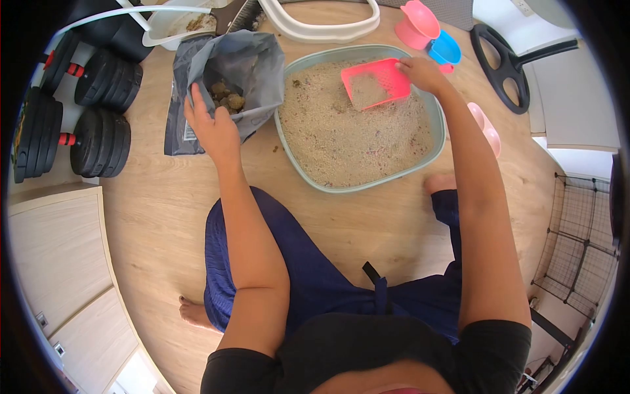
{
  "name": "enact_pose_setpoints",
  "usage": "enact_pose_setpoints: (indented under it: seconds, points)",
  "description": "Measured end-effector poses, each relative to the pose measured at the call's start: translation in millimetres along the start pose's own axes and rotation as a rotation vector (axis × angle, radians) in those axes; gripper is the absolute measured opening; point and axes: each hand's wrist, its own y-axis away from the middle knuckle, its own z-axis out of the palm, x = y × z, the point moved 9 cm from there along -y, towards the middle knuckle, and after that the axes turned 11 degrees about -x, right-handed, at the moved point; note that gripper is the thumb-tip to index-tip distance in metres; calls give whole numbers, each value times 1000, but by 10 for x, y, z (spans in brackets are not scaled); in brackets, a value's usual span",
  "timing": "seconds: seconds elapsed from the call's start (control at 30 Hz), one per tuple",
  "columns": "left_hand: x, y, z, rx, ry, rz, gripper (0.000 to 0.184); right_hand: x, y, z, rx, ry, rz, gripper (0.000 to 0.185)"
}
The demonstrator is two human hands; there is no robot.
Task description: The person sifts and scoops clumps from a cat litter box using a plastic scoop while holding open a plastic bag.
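My right hand [423, 73] is closed on a pink litter scoop [375, 84] with some sandy litter on it. The scoop is over the far right part of a pale green litter box [359, 189], whose floor is covered by beige litter [351, 141]. On the left, my left hand [213, 128] rests at the near side of a grey plastic bag [259, 82], fingers along its rim and thumb apart. The bag gapes upward, and brown litter clumps [228, 98] lie inside. How firmly the left hand grips the bag is hard to see.
Dumbbells [102, 141] stand at the left, beside pale cabinets [62, 249]. Behind the box lie a white rim frame [321, 29], a pink cup [418, 26] and a blue scoop [445, 47]. A pink double bowl [484, 130] and a black stand [502, 65] are at the right.
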Motion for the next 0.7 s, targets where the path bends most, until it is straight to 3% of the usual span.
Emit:
enact_pose_setpoints:
  seconds: [0.17,0.4,0.5,0.57,0.6,0.67,0.7]
  points:
    - [1,-6,11,-5,-37,8,59,-572,107,-288,239,492,-65,23]
    - [5,0,17,-15,0,9,59,-1035,3,-170,245,586,-147,18]
    - [10,2,25,-17,-15,9,60,-920,-140,-33,62,568,-125,18]
    - [36,-4,19,-17,-12,0,60,-705,-215,95,-31,283,-146,27]
    - [50,-2,21,-21,13,-6,60,-576,-223,169,-31,283,-148,27]
    - [12,2,12,-21,34,-22,60,-389,-161,146,92,-94,-287,39]
    - [-8,-12,24,-19,26,-3,60,-334,-150,161,85,-93,-292,39]
